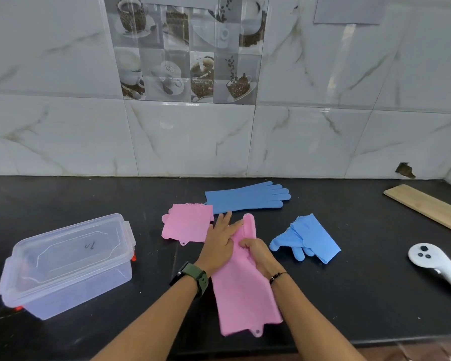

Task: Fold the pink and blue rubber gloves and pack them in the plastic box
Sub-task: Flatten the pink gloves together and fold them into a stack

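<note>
A long pink glove lies on the black counter, cuff toward me. My left hand presses flat on its finger end. My right hand grips the glove's right side and curls its fingers inward. A second pink glove lies folded just to the left. One blue glove lies flat at the back, another blue glove is folded on the right. The clear plastic box stands at the left with its lid on.
A wooden board lies at the far right near the tiled wall. A white handheld controller rests at the right edge. The counter's front edge runs just below the pink glove's cuff.
</note>
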A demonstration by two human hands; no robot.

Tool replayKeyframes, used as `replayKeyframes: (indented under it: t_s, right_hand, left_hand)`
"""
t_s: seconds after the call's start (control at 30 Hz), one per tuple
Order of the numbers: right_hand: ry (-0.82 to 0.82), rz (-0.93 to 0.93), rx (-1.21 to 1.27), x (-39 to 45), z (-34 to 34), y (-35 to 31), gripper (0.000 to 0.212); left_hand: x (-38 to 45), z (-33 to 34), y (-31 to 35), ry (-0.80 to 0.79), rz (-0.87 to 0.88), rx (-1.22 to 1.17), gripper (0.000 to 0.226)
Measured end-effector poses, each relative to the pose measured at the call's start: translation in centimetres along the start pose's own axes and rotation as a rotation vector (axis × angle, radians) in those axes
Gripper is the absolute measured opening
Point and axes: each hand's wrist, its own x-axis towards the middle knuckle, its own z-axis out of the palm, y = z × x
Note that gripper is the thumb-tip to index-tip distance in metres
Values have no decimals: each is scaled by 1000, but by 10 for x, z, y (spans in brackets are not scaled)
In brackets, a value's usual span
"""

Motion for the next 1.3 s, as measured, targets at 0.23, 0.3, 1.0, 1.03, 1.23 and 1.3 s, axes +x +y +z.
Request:
replayKeyframes:
  t_s: [0.23,0.3,1.0,1.03,1.23,1.3]
  right_hand:
    - [231,-87,-93,7,-11,11,22]
    - [257,-93,-69,10,-11,12,22]
    - [526,-451,-1515,31,0,1,51]
    - [536,-510,-1587,30,1,1,46]
    - [207,-600,-1641,33,-7,19,48]
    - [173,-557,-1586,34,-13,21,50]
  left_hand:
    - [-18,32,-25,-127,-68,242,45]
    - [-22,38,-28,-191,-112,297,48]
    - [-5,44,-15,-327,-55,480,60]
    - [-6,46,-17,-315,-54,510,61]
    - [-11,56,-22,-245,-74,598,68]
    - [-11,57,-21,-238,-81,590,70]
